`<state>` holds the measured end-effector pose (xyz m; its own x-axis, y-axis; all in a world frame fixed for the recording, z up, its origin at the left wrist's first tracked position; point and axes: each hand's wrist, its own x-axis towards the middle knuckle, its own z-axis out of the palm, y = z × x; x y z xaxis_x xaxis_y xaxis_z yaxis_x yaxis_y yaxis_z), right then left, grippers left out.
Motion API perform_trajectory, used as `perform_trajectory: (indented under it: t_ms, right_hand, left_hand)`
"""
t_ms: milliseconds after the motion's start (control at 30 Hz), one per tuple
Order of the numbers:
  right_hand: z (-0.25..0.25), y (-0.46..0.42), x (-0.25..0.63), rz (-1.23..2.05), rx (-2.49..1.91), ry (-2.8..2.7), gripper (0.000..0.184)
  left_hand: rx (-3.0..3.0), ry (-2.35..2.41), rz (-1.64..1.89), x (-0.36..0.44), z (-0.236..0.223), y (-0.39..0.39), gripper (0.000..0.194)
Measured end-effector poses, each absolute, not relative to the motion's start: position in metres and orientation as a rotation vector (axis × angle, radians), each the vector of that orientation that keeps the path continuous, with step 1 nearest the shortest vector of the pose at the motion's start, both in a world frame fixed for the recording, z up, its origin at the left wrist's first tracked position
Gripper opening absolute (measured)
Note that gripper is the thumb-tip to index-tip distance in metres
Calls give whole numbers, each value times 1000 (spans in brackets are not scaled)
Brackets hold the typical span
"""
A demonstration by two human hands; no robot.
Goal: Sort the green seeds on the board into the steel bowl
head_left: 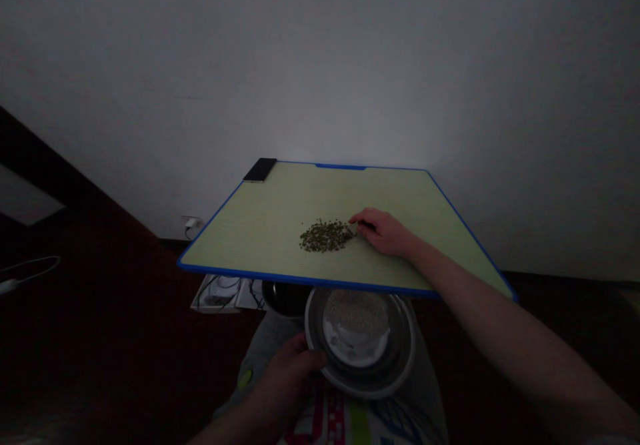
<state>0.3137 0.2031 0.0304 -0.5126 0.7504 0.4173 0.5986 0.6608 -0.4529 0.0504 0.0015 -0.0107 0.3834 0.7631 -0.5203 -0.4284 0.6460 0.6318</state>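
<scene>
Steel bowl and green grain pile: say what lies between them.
Head view: the board's blue front edge lies between the steel bowl and the green grain pile.

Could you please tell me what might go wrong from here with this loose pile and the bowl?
The right hand is right against the loose pile of dark green seeds on the pale green board, so a careless stroke could scatter some past its edge. The steel bowl of pale grains appears to be steadied at the rim only by the left hand, so it could tip and spill.
</scene>
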Motion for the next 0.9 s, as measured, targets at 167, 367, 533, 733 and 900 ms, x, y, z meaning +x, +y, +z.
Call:
perform_trajectory:
  t_ms: [167, 367, 533, 733, 900]
  right_hand:
    - [32, 202, 316, 352, -1047, -2296, 26]
    - [32, 201, 317, 336, -1054, -2287, 26]
    - [30, 203, 315, 329, -1055, -2284, 25]
    - [32, 201, 315, 359, -1035, -2296, 25]
    - [32, 200, 317, 377, -1039, -2294, 25]
  left_hand:
    - [427, 906, 783, 51, -12, 2, 30]
    - [446, 873, 795, 49, -13, 0, 28]
    - [436, 853, 779, 48, -16, 0, 29]
    - [434, 847, 786, 47, -16, -1, 29]
    - [421, 852, 785, 49, -13, 2, 30]
